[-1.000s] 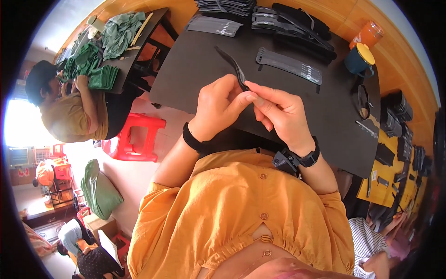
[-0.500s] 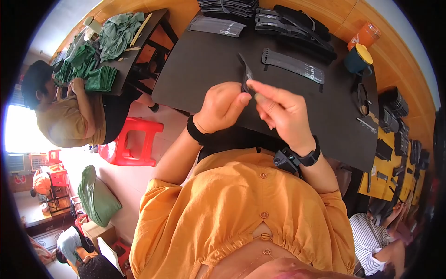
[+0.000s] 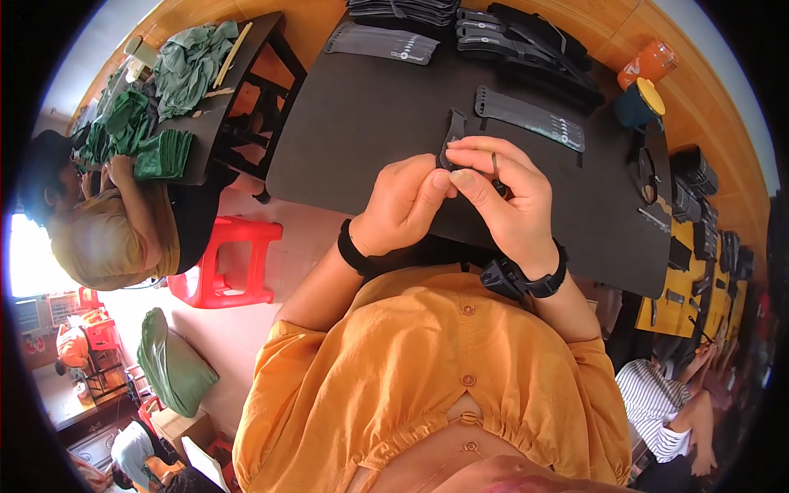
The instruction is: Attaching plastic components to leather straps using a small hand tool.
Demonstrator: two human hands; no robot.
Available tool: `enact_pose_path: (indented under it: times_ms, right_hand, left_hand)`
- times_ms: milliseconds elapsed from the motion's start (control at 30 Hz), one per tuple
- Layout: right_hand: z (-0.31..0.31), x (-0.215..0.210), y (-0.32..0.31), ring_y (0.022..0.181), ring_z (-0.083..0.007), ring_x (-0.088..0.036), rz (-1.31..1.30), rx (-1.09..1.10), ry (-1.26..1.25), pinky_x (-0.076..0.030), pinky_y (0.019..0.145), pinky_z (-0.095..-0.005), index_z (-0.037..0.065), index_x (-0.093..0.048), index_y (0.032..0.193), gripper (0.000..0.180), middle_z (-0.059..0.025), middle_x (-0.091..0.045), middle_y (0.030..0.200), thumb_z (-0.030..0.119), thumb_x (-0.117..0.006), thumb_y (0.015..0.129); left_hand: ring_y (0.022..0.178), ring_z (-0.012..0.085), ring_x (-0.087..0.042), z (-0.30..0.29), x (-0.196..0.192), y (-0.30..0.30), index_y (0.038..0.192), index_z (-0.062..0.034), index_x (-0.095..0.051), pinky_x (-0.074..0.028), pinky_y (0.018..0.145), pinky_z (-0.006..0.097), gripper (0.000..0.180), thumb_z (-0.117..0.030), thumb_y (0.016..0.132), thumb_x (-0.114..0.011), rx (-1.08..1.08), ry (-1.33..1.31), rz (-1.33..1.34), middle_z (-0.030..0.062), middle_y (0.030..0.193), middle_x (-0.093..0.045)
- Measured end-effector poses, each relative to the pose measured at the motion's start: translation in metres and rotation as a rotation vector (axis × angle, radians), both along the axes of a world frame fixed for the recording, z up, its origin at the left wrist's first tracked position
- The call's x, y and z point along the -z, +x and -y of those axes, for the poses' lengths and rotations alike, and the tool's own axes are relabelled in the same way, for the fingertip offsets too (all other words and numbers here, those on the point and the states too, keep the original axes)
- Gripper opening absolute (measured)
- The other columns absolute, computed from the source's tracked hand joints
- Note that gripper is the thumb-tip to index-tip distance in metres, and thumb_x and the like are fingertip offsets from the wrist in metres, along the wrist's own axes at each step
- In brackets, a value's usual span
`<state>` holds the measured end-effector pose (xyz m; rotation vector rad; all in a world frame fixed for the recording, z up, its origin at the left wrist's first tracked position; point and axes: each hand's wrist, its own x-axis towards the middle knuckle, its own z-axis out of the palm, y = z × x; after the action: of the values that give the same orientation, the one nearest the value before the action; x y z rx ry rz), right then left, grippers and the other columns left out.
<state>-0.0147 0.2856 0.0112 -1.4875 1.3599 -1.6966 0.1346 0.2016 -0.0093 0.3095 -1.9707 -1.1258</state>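
Note:
Over the near part of the dark table, both my hands hold a narrow black strap. My left hand pinches its lower part between thumb and curled fingers. My right hand has thumb and fingertips closed on it close by; a dark looped bit shows between the right fingers. The strap's upper end sticks up past the fingertips, and the rest is hidden. Just beyond my right hand lies a flat dark-grey strip with a row of slots and white print.
At the far side are another grey strip, a stack of dark strips and black banded bundles. To the right stand a dark mug with a yellow lid and an orange bottle. A red stool and seated co-worker are left.
My right fingers have shifted from holding the strap's edge to a bent pinch nearer my left hand. The strap now leans right, with less of it showing. The view has moved slightly.

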Motion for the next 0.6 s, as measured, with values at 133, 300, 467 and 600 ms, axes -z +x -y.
enact_pose_path:
  times_ms: [133,300,467,600]
  right_hand:
    - [0.006,-0.004,-0.001,0.096,-0.0183,-0.067,-0.017,-0.049,0.019,-0.053,0.083,-0.0274,0.000,-0.073,0.102,0.018,-0.0110,-0.070,0.108,0.010,-0.073,0.087]
    - [0.007,-0.008,-0.003,0.093,-0.0184,-0.068,-0.005,-0.077,0.094,-0.054,0.081,-0.0279,-0.001,-0.073,0.102,0.018,-0.0111,-0.071,0.105,0.010,-0.072,0.087]
    - [0.007,-0.006,0.005,0.086,-0.0186,-0.069,-0.145,0.007,-0.004,-0.054,0.075,-0.0275,-0.001,-0.072,0.098,0.013,-0.0118,-0.072,0.099,0.008,-0.069,0.089]
    - [0.008,0.000,0.010,0.078,-0.0180,-0.067,-0.190,0.103,-0.086,-0.053,0.069,-0.0274,0.000,-0.069,0.094,0.008,-0.0112,-0.071,0.089,0.006,-0.066,0.091]
  left_hand:
    - [0.063,0.0312,-0.058,0.009,-0.002,0.003,0.087,0.0008,-0.059,-0.047,0.059,0.037,0.022,-0.015,0.100,-0.051,0.021,-0.105,-0.032,0.0126,0.072,-0.058]
    - [0.060,0.0331,-0.056,0.023,0.002,0.010,0.082,-0.0016,-0.056,-0.046,0.055,0.041,0.015,-0.010,0.093,-0.060,0.026,-0.375,0.072,0.0116,0.070,-0.056]
    - [0.056,0.0324,-0.055,0.024,0.004,0.010,0.080,-0.0033,-0.055,-0.044,0.051,0.041,0.014,-0.009,0.089,-0.065,-0.001,-0.478,0.046,0.0114,0.065,-0.053]
    - [0.052,0.0306,-0.053,0.018,0.002,0.003,0.077,-0.0051,-0.056,-0.043,0.048,0.040,0.014,-0.008,0.087,-0.066,-0.026,-0.536,-0.040,0.0107,0.063,-0.053]
